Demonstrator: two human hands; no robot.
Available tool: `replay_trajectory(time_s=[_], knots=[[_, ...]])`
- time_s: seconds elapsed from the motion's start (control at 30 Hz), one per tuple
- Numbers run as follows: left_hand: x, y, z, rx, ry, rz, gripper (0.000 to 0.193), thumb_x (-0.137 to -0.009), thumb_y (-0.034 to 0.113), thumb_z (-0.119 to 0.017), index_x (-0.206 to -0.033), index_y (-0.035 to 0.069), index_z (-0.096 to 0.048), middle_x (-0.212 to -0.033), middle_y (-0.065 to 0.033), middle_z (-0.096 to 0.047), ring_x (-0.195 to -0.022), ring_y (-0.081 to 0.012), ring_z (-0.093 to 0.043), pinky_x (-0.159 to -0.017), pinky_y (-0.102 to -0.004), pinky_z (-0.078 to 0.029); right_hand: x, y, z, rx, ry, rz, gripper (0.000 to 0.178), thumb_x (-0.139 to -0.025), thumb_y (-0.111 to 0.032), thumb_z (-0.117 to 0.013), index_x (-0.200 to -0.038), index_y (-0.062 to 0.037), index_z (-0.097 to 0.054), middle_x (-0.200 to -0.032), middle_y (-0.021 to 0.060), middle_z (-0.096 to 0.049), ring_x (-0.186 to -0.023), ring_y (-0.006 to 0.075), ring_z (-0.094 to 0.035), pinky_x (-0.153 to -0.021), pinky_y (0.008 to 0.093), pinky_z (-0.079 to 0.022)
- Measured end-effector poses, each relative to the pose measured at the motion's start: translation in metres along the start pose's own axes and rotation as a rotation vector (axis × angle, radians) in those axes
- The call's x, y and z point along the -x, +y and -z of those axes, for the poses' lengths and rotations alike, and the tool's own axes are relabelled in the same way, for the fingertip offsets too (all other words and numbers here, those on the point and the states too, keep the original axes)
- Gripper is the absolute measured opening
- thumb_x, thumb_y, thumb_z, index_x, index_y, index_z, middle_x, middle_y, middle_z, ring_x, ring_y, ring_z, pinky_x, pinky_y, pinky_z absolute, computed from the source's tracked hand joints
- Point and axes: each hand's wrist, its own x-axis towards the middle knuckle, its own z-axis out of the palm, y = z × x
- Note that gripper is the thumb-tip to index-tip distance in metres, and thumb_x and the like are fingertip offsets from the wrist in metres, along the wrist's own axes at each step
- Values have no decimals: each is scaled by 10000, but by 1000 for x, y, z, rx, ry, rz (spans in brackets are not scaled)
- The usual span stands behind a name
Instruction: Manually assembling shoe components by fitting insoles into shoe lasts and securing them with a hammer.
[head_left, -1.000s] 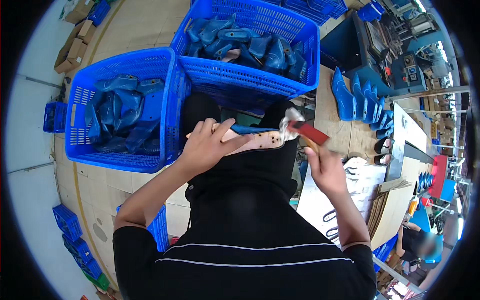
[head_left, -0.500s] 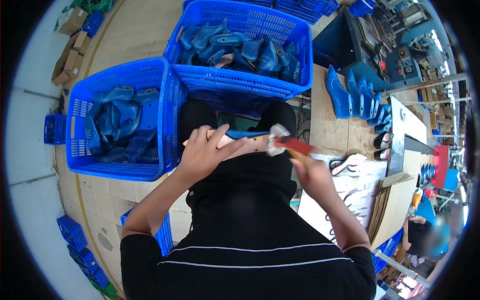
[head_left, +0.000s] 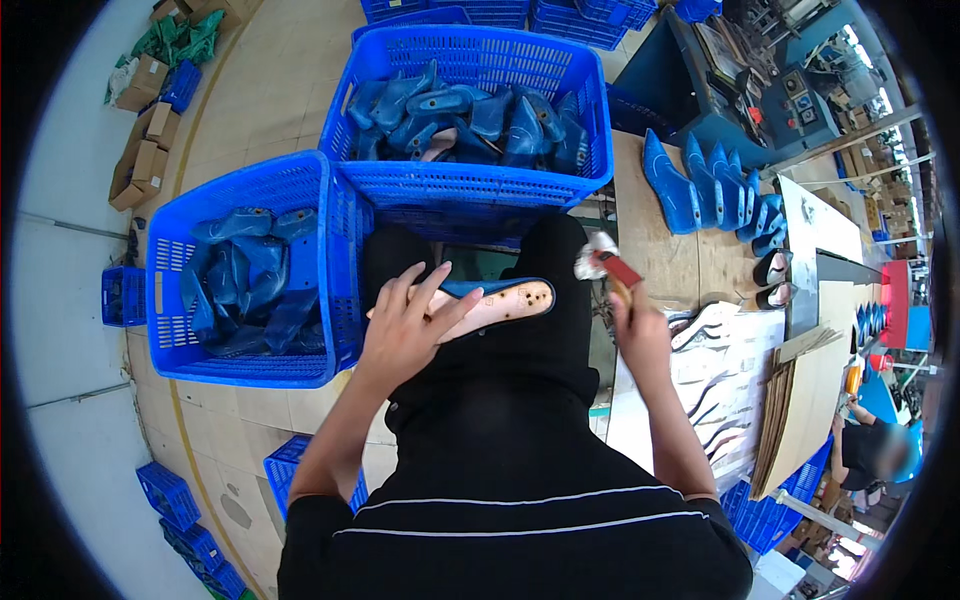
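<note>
Across my lap lies a blue shoe last [head_left: 462,286] with a pale pink insole [head_left: 512,305] against its sole. Dark round marks dot the insole, mostly at its wide right end. My left hand [head_left: 405,325] grips the narrower left end, fingers spread over it. To the right of the last, my right hand [head_left: 642,335] is closed round the handle of a hammer [head_left: 622,270]. The hammer's head is red, with a white wrapping at one end, and it is apart from the insole.
Blue crates full of lasts stand ahead [head_left: 470,180] and at left [head_left: 240,367]. Several lasts [head_left: 672,185] stand on the bench at right, near shoe pieces [head_left: 705,325] on a white sheet and stacked cardboard [head_left: 800,410]. Another person [head_left: 865,450] is at far right.
The hammer has moved right, off the insole's wide end, which now shows its dark marks. My left hand keeps its hold on the last. The whole view has shifted slightly.
</note>
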Motion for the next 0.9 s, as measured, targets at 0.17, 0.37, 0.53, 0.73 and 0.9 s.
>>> replay_trajectory(time_s=[0.17,0.37,0.53,0.73,0.9], knots=[[20,9,5,154,91,241,791,-688,16,-834,-1443,186,-674,-1387,-181,-608,-1183,-393,-614,-984,-492,-505,-10,100,-44,106,103,-209,235,-1012,-214,-683,-1151,-26,-669,-842,259,-726,-778,466,-719,-659,533,-552],[41,1,4,114,173,370,701,-667,-50,-820,-1336,145,-742,-1266,-150,-666,-1070,-360,-641,-899,-438,-549,-26,128,-88,190,374,55,329,-1010,-163,-675,-1325,-69,-685,-1115,222,-700,-1087,437,-653,-943,526,-507],[46,4,-4,118,245,444,668,-669,-82,-795,-1299,138,-760,-1214,-145,-674,-1048,-357,-641,-887,-429,-555,-39,-27,-96,-1021,122,204,576,-1093,-507,-524,-1237,29,-681,-1152,157,-739,-1164,335,-687,-1041,466,-496],[40,3,-2,56,288,405,593,-694,-31,-794,-1256,154,-773,-1159,-94,-687,-936,-290,-629,-794,-402,-509,-23,-81,-137,-1164,234,127,787,-1121,-624,-324,-1060,74,-682,-956,175,-724,-857,259,-705,-822,340,-532],[34,7,30,-43,117,295,614,-653,18,-833,-1251,146,-774,-1148,-83,-693,-926,-292,-643,-739,-417,-471,-19,-89,-118,-1234,174,-142,718,-1170,-491,-282,-967,60,-695,-947,150,-728,-882,234,-688,-828,324,-524]])
